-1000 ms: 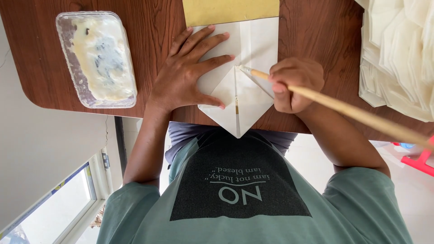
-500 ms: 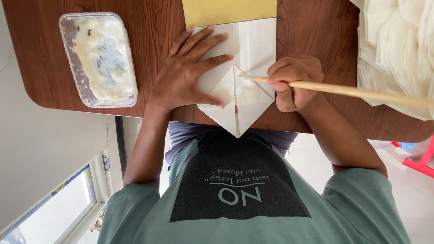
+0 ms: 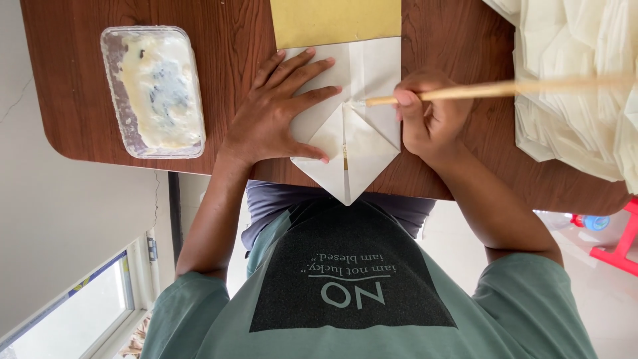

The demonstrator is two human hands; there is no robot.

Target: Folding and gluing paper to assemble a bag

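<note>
A folded white paper (image 3: 364,143) lies on the brown wooden table (image 3: 226,40), its point hanging over the near edge. My left hand (image 3: 276,116) presses flat on the paper's left half with fingers spread. My right hand (image 3: 428,116) is closed around a thin wooden stick (image 3: 505,88). The stick's tip touches the paper near the middle, where the folded flaps meet. A yellow sheet (image 3: 335,20) lies under the paper's far end.
A clear plastic tub (image 3: 156,90) smeared with whitish paste sits at the table's left. A pile of folded white paper pieces (image 3: 578,86) fills the right side. On the floor at the lower right are a red frame (image 3: 621,242) and a small bottle (image 3: 588,221).
The stick's long end has swung from pointing down to the right up to nearly level. Its tip stays near the paper's middle, and my left hand keeps pressing in place.
</note>
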